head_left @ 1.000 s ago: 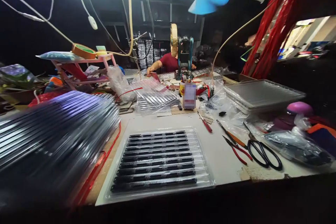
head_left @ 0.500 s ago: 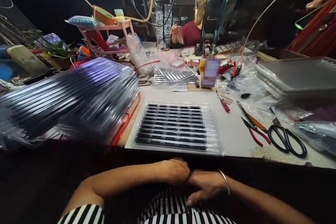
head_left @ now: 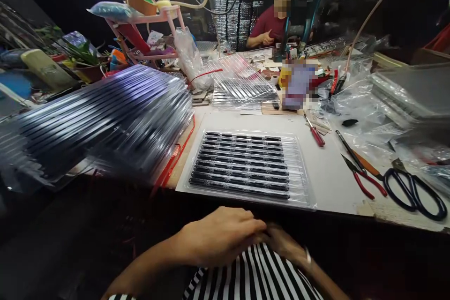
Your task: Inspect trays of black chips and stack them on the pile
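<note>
My left hand (head_left: 225, 234) is in front of my striped shirt, below the table edge, its fingers bent toward my right hand (head_left: 284, 242). The hands meet at the fingertips; what they hold, if anything, is hidden. Blur and overlap hide the right fingers, and a bracelet circles that wrist. Above the hands, a clear plastic tray (head_left: 302, 168) with several black strips in rows lies on the white board (head_left: 330, 187). To its left is a stack of clear ribbed trays (head_left: 105, 112).
Red-handled pliers (head_left: 363, 183), black scissors (head_left: 415, 192) and a red screwdriver (head_left: 316, 135) lie at the right. Behind stand a pink rack (head_left: 147, 18) and loose clear trays (head_left: 242, 82). A person in a dark red shirt (head_left: 267, 21) sits across the table.
The view has shifted, so the table items sit differently in it. My left hand has moved from a curled pose to a more extended one over the right. The person opposite shows more fully.
</note>
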Motion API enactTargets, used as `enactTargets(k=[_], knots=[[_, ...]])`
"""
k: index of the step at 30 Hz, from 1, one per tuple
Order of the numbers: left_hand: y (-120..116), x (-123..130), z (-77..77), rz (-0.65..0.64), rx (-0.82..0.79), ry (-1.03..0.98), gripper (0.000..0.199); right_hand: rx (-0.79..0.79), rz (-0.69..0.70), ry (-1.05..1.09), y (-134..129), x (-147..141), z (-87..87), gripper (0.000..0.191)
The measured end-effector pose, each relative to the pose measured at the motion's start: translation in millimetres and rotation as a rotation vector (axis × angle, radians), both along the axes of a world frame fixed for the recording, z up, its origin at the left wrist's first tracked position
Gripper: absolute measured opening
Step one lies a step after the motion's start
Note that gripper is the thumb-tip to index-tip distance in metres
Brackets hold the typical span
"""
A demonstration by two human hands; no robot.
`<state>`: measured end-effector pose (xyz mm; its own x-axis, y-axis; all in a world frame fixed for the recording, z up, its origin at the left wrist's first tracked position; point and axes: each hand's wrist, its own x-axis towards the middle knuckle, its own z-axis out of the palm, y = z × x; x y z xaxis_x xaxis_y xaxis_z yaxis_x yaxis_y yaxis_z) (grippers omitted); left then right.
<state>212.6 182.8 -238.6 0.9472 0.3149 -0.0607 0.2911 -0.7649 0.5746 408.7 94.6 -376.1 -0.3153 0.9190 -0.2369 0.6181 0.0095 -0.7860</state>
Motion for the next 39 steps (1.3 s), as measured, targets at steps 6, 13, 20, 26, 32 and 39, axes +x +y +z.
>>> enactTargets(k=[6, 13, 20, 26, 32, 39], knots=[[61, -59, -5.8, 0.8, 0.218, -0.328, 0.023, -0.14, 0.088, 0.012, -24, 67, 91.5, 0.029], [126, -70, -40.5, 1.024, 0.272, -0.306, 0.031, 0.555, -0.073, -0.269, 54, 76, 133.7, 0.033], [110, -80, -61.2, 0.985, 0.213, -0.255, 0.027, 0.635, -0.805, -0.158, 59, 81, 70.5, 0.043], [119, -83, -41.2, 0.722, 0.396, -0.094, 0.015, 0.532, -0.576, -0.247, 63, 90, 52.6, 0.053], [137, -65, -29.5, 0.454, 0.472, 0.057, 0.015, 0.467, -0.553, -0.213, 85, 104, 60.7, 0.06], [138, -67, -35.4, 0.546, 0.324, -0.087, 0.012, 0.388, -0.612, -0.28, 103, 104, 62.1, 0.064]])
